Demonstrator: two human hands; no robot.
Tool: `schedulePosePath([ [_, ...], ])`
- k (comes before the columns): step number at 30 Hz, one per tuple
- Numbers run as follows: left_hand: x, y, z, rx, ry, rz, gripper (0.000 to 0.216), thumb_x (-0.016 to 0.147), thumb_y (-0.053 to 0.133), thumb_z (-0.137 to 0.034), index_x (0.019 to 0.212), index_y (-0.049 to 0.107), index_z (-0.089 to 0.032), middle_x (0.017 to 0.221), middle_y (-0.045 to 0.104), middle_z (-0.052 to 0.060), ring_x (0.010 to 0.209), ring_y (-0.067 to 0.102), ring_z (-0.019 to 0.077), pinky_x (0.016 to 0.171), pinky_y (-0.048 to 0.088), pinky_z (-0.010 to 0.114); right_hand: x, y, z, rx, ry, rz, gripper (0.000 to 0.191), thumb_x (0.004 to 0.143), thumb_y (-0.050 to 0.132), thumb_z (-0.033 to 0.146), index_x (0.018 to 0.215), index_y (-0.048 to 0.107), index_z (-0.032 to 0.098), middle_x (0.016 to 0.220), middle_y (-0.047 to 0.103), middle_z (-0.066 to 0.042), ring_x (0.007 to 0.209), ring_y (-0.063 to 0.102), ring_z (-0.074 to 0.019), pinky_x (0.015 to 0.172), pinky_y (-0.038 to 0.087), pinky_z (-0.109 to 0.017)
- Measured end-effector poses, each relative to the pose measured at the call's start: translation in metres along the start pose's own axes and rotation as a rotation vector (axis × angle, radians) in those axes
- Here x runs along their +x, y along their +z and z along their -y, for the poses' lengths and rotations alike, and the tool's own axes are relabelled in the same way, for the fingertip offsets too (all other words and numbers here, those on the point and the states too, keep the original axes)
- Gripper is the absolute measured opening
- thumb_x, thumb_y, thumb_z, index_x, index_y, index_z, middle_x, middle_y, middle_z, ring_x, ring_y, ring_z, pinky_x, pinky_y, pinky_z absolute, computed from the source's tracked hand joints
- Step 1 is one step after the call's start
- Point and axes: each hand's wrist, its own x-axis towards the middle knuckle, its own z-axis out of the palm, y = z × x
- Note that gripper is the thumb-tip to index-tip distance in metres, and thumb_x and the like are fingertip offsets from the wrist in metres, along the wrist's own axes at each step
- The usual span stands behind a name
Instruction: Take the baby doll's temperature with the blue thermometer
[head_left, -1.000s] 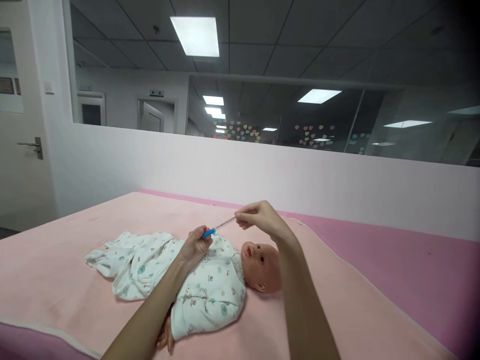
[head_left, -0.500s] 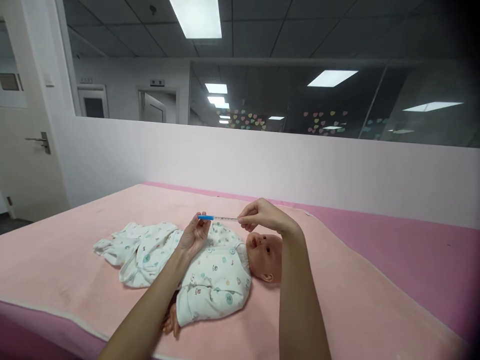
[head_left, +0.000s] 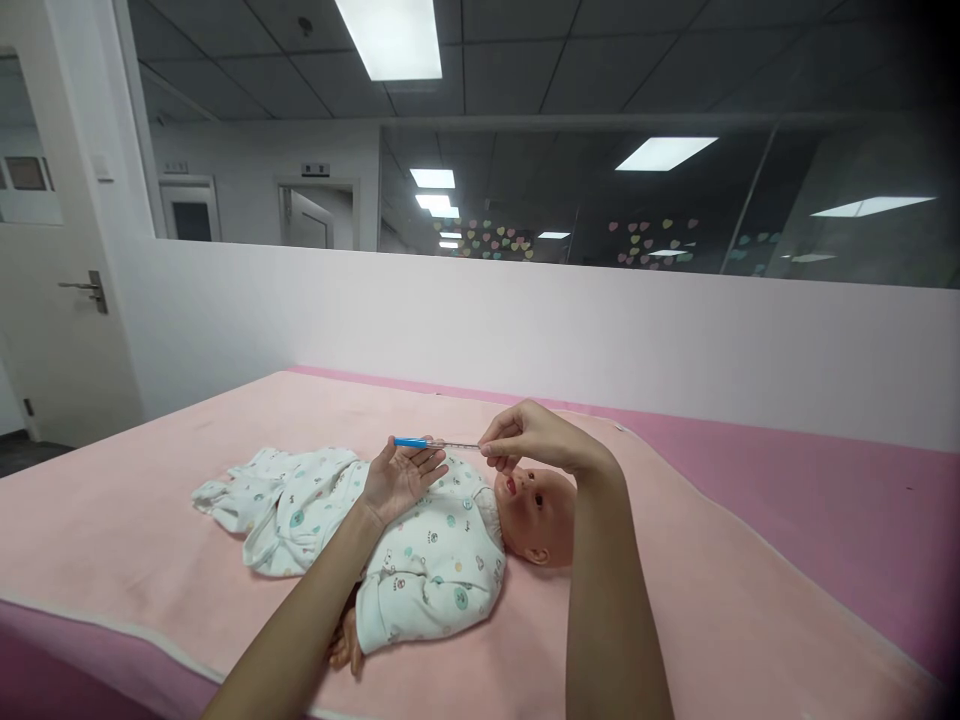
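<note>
A thin glass thermometer (head_left: 454, 445) with a blue end is held level above the chest of a baby doll (head_left: 536, 520). My right hand (head_left: 525, 437) pinches its clear end between thumb and fingertips, over the doll's face. My left hand (head_left: 401, 480) is open, palm up, with fingers stretched out just below the blue end; whether the thumb touches it I cannot tell. The doll lies on its back in a white patterned outfit (head_left: 427, 590), head to the right. My right forearm hides part of its head.
The doll lies on a pink padded sheet (head_left: 712, 620) over a darker pink surface (head_left: 840, 500). A low white wall (head_left: 585, 330) with glass above stands behind. At the far left is a door (head_left: 67, 340) with a metal handle.
My left hand's fingers have opened from around the blue end and now lie stretched out under the thermometer. My right hand keeps its pinch and has shifted slightly right in the view.
</note>
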Motion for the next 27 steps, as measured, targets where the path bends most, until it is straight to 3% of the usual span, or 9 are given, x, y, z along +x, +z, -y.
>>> schedulePosePath([
  [4,0.001,-0.005,0.001,-0.013,-0.011,-0.049,0.035,0.081,0.045,-0.044,0.079,0.066,-0.016,0.077,0.068,0.004,0.078,0.063,0.0139,0.079,0.047,0.027,-0.003,-0.002,-0.003,-0.001,0.014,-0.004,0.025,0.063,0.066,0.035,0.073,0.064,0.012,0.065,0.063,-0.004,0.060,0.059,-0.0128,0.059,0.049,-0.025],
  [10,0.001,-0.011,0.003,0.040,0.000,-0.068,0.028,0.082,0.048,-0.037,0.075,0.067,-0.017,0.088,0.068,0.004,0.076,0.063,0.0126,0.073,0.050,0.024,-0.004,-0.004,-0.010,0.012,0.002,-0.022,0.021,0.063,0.065,0.032,0.070,0.064,0.012,0.063,0.062,-0.003,0.058,0.057,-0.0115,0.056,0.048,-0.024],
  [20,0.004,0.004,0.005,-0.071,0.082,-0.227,0.025,0.085,0.043,-0.021,0.075,0.065,-0.017,0.068,0.066,0.000,0.065,0.063,0.0079,0.063,0.053,0.018,0.000,-0.010,-0.017,0.017,-0.025,-0.118,0.027,0.066,0.064,0.037,0.077,0.065,0.012,0.066,0.062,-0.004,0.063,0.058,-0.0126,0.063,0.051,-0.027],
  [27,0.008,0.005,0.003,-0.155,0.138,-0.280,0.027,0.085,0.042,-0.016,0.074,0.066,-0.018,0.089,0.067,0.001,0.068,0.063,0.0059,0.067,0.053,0.016,0.014,-0.013,-0.032,0.072,-0.023,-0.112,0.033,0.067,0.065,0.036,0.087,0.066,0.011,0.076,0.066,-0.008,0.070,0.061,-0.0144,0.071,0.052,-0.030],
])
